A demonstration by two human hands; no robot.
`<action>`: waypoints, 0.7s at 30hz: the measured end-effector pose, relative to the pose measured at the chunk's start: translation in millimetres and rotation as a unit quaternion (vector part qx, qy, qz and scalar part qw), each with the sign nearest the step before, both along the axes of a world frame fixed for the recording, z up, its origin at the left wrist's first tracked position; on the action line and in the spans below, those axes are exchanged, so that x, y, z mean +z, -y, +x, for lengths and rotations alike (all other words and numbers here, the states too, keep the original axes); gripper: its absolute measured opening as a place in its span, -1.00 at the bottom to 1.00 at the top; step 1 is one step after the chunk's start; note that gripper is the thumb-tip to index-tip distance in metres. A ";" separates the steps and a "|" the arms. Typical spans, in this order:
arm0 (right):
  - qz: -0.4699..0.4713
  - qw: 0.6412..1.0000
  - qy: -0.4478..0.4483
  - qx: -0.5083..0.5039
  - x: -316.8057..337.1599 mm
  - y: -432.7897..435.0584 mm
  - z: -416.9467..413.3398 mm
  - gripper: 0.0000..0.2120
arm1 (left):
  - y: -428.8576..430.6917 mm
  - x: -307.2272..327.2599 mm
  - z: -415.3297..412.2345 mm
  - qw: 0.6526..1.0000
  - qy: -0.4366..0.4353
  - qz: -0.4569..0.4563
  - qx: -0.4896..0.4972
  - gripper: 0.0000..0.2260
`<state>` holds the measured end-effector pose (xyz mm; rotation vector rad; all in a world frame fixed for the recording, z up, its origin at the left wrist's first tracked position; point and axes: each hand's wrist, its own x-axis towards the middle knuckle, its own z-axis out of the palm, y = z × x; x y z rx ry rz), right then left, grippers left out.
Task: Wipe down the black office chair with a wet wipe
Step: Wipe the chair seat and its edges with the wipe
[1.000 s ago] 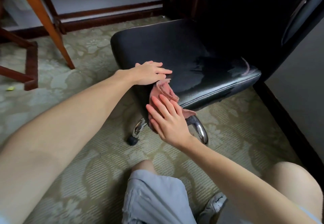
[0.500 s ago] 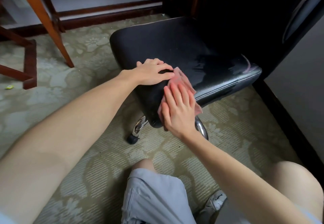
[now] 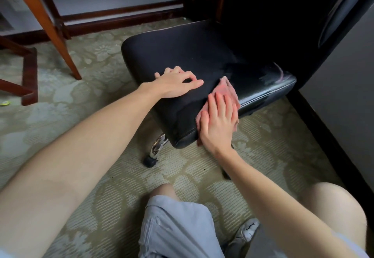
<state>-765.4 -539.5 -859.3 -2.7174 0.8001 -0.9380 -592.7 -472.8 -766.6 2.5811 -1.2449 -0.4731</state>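
The black office chair [image 3: 182, 55] stands low in front of me, its leather seat shiny with wet streaks at the right. A pink wipe [image 3: 226, 90] lies over the seat's near front edge. My right hand [image 3: 218, 120] presses flat on the wipe with straight fingers, covering its lower part. My left hand [image 3: 178, 82] rests palm down on the seat top just left of the wipe, fingers loosely bent, holding nothing.
Under the seat show a chrome leg and a black caster [image 3: 150, 160]. Wooden furniture legs [image 3: 50, 27] stand at the left on patterned green carpet [image 3: 81, 136]. A dark desk panel [image 3: 334, 116] runs along the right. My knees are at the bottom.
My right hand slid the wipe up and to the right, from the seat's lower front corner onto the front edge. The left hand stayed on the seat.
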 end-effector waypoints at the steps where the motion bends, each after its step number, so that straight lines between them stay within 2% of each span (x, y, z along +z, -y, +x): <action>1: -0.006 1.000 -0.002 0.017 -1.6 -10.6 1.7 -0.49 | 1.3 1.4 -0.3 1.000 -0.003 0.000 0.004 -0.53; 4: -0.050 0.994 -0.021 0.091 -5.6 -25.4 -1.8 -0.48 | 5.5 2.7 -0.3 1.000 0.005 0.002 0.014 -0.51; 7: -0.078 0.990 -0.022 0.120 -2.1 -6.3 -5.1 -0.48 | 7.4 -0.7 1.8 1.000 0.014 0.001 0.018 -0.54; 12: -0.008 1.000 -0.009 -0.001 -0.1 55.5 -11.2 -0.41 | 6.2 -7.4 3.0 1.000 0.014 0.003 0.018 -0.61; 15: 0.058 0.996 0.011 -0.062 -2.5 53.7 -4.9 -0.39 | 6.7 -2.1 3.7 1.000 0.014 0.007 0.019 -0.59; 18: 0.083 0.995 0.017 -0.050 -4.6 17.4 0.2 -0.40 | 5.8 3.5 10.1 1.000 0.012 0.023 0.013 -0.53; 21: 0.024 0.999 -0.009 0.020 -11.7 -29.4 -0.1 -0.42 | 5.3 3.6 12.2 0.999 0.016 0.030 0.010 -0.50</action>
